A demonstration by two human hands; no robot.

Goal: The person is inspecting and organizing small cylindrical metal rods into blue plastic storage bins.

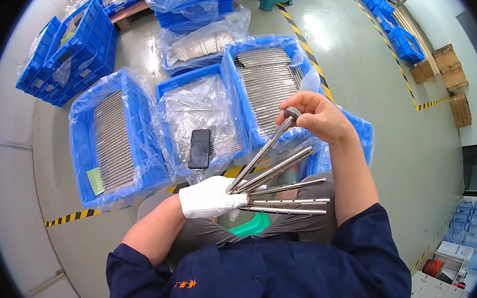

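Observation:
My left hand (209, 198), in a white glove, is closed around several shiny metal rods (278, 170) that fan out to the right. Small holes show along some of them. My bare right hand (326, 120) pinches a dark grey ring-shaped piece (291, 113) between thumb and fingers. That piece sits at the upper end of one rod, which slants up from the left hand; I cannot tell whether the rod passes through it. A blue crate (236, 65) of similar rods stands just beyond the right hand.
Left of it, a plastic-lined crate (164, 95) carries a black phone (199, 149) on its wrap. Another rod-filled crate (78, 119) with a yellow-green note (95, 180) stands at left. Stacked crates (69, 60) stand behind it. Under my legs shows a green stool (255, 226).

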